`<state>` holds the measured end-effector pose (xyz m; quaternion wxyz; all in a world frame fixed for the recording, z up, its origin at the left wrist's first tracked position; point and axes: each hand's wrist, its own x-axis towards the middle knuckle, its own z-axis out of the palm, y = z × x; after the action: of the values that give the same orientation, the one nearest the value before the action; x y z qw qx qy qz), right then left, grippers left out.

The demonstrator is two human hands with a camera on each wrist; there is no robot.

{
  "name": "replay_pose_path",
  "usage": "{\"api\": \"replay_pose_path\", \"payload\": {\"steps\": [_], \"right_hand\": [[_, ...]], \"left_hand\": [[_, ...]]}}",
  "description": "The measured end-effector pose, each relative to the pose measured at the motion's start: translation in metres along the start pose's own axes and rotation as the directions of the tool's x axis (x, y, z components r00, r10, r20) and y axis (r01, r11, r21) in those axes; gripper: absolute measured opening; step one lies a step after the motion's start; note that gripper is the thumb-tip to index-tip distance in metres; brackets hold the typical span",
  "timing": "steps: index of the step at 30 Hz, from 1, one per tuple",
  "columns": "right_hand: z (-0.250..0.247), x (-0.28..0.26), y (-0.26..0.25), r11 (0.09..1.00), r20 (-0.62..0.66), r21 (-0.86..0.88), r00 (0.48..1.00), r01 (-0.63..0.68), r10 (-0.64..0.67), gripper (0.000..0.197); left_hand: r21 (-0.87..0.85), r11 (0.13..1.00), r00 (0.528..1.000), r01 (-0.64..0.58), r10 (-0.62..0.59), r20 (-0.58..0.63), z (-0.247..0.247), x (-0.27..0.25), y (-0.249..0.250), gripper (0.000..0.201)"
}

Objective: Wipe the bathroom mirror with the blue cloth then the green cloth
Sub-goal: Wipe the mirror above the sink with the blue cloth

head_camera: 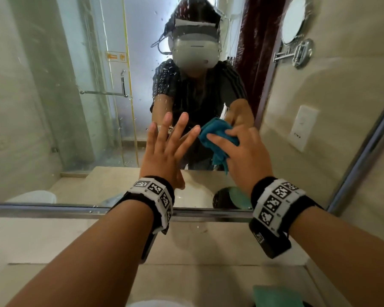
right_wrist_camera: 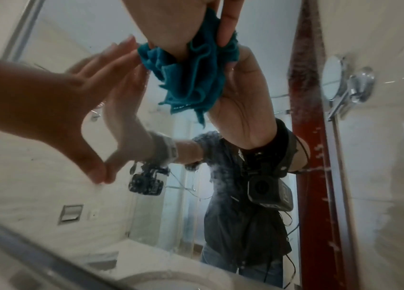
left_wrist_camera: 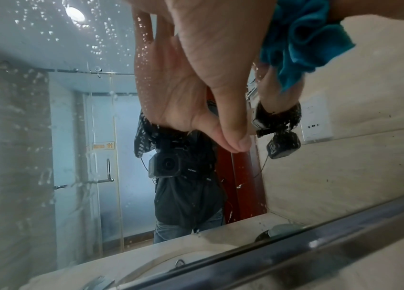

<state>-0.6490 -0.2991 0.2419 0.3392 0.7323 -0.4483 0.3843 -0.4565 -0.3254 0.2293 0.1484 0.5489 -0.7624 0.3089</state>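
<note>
The bathroom mirror [head_camera: 53, 107] fills the wall ahead, and water droplets speckle its glass. My right hand [head_camera: 242, 149] grips a bunched blue cloth [head_camera: 215, 138] and holds it against the glass at the lower middle. In the right wrist view the blue cloth [right_wrist_camera: 191, 78] hangs crumpled between thumb and fingers. My left hand [head_camera: 166, 149] lies open just left of it, fingers spread and straight, with fingertips and thumb [left_wrist_camera: 235, 141] touching the glass. A green cloth [head_camera: 277, 295] lies on the counter at the bottom right, partly cut off by the frame edge.
A metal frame [head_camera: 75, 209] runs along the mirror's bottom and right edges. Below it is a pale stone counter [head_camera: 53, 240]. The glass reflects a shower door, a round wall mirror, a wall socket and the person. A tiled wall [head_camera: 375, 218] stands close on the right.
</note>
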Motion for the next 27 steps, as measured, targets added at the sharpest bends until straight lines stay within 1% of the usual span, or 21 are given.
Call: {"api": "replay_pose_path", "payload": {"steps": [2, 3, 4, 6, 8, 10, 12, 13, 15, 16, 18, 19, 21, 22, 24, 27], "right_hand": [[0.009, -0.002, -0.006, 0.999, -0.009, -0.019, 0.999, 0.032, -0.032, 0.06], [0.016, -0.01, -0.01, 0.997, 0.021, -0.035, 0.997, 0.075, -0.075, 0.061], [0.022, -0.021, -0.013, 0.988, 0.077, -0.055, 0.987, 0.143, -0.138, 0.063], [0.031, -0.048, -0.017, 0.96, 0.218, -0.05, 0.941, 0.277, -0.26, 0.064], [0.035, -0.071, -0.015, 0.952, 0.312, -0.008, 0.906, 0.305, -0.288, 0.064], [0.033, -0.081, -0.012, 0.954, 0.359, 0.013, 0.889, 0.3, -0.285, 0.066], [0.028, -0.074, -0.006, 0.957, 0.346, 0.007, 0.897, 0.291, -0.275, 0.064], [0.025, -0.066, -0.005, 0.963, 0.3, -0.005, 0.919, 0.27, -0.256, 0.063], [0.022, -0.044, -0.006, 0.983, 0.175, -0.026, 0.969, 0.182, -0.174, 0.061], [0.023, -0.035, -0.01, 0.99, 0.117, -0.031, 0.984, 0.138, -0.134, 0.06], [0.029, -0.027, -0.02, 0.994, 0.059, -0.042, 0.994, 0.096, -0.094, 0.06], [0.034, -0.028, -0.025, 0.993, 0.062, -0.038, 0.992, 0.113, -0.111, 0.062], [0.048, -0.045, -0.03, 0.978, 0.138, -0.002, 0.969, 0.209, -0.207, 0.066], [0.052, -0.058, -0.031, 0.967, 0.205, 0.017, 0.946, 0.253, -0.251, 0.068], [0.053, -0.087, -0.024, 0.958, 0.355, 0.042, 0.892, 0.285, -0.281, 0.072], [0.041, -0.117, 0.003, 0.941, 0.452, 0.056, 0.832, 0.332, -0.321, 0.06]], "left_hand": [[-0.002, 1.0, 1.0, -0.005, 0.005, -0.022, 0.002, 0.0, 0.0, 0.152], [-0.004, 1.0, 0.999, -0.012, 0.012, -0.039, 0.004, 0.0, -0.001, 0.151], [-0.013, 1.0, 0.998, -0.019, 0.018, -0.055, 0.005, 0.0, -0.002, 0.15], [-0.054, 0.998, 0.996, -0.029, 0.024, -0.085, 0.008, -0.001, -0.002, 0.143], [-0.085, 0.996, 0.997, -0.02, 0.014, -0.078, 0.011, -0.004, 0.0, 0.137], [-0.09, 0.996, 0.999, 0.016, -0.02, -0.038, 0.013, -0.008, 0.002, 0.142], [-0.092, 0.995, 0.999, 0.04, -0.043, -0.029, 0.014, -0.01, 0.003, 0.147], [-0.094, 0.995, 0.998, 0.044, -0.047, -0.03, 0.015, -0.01, 0.003, 0.148], [-0.103, 0.994, 0.998, 0.039, -0.043, -0.036, 0.017, -0.009, 0.003, 0.149], [-0.105, 0.994, 0.998, 0.034, -0.038, -0.043, 0.018, -0.009, 0.002, 0.149], [-0.106, 0.994, 0.998, 0.025, -0.031, -0.059, 0.019, -0.01, 0.002, 0.148], [-0.111, 0.994, 0.998, 0.022, -0.03, -0.064, 0.02, -0.01, 0.002, 0.147], [-0.134, 0.991, 0.997, 0.023, -0.033, -0.068, 0.021, -0.011, 0.002, 0.144], [-0.14, 0.99, 0.998, 0.026, -0.035, -0.06, 0.021, -0.012, 0.003, 0.142], [-0.125, 0.991, 0.999, 0.044, -0.046, -0.01, 0.02, -0.015, 0.005, 0.141], [-0.108, 0.991, 0.996, 0.079, -0.074, 0.043, 0.019, -0.018, 0.008, 0.148]]}}
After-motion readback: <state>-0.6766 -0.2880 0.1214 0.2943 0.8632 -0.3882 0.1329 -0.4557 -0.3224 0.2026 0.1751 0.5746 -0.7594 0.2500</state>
